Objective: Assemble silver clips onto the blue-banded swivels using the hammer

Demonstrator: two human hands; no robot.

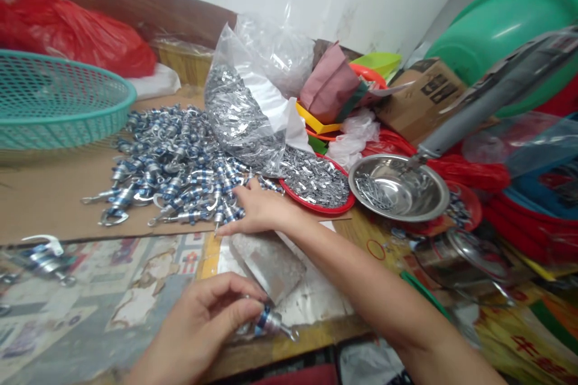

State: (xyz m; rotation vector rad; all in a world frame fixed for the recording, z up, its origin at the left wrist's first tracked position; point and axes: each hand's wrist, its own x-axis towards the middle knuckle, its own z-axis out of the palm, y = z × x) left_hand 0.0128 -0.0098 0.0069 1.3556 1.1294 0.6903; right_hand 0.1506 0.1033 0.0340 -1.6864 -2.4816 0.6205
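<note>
My left hand point(212, 319) is closed in a pinch at the front of the table. Between its thumb and fingers is a blue-and-silver metal fitting point(266, 320) with a small ring at its end. My right hand point(255, 209) reaches over to the near right edge of a pile of similar fittings point(176, 156), its fingers apart at the parts. Whether it touches one cannot be made out. Below the right hand lies a grey metal block point(271, 264). Another fitting point(47, 261) with a pale curved hook lies at the left, blurred.
Beyond the pile leans a clear bag point(235, 114) of small metal clips. A red tray point(316, 186) of clips and a steel bowl point(401, 186) with pins stand to the right. A turquoise basket point(63, 99) is at the left. A grey handle point(478, 102) slants above the bowl.
</note>
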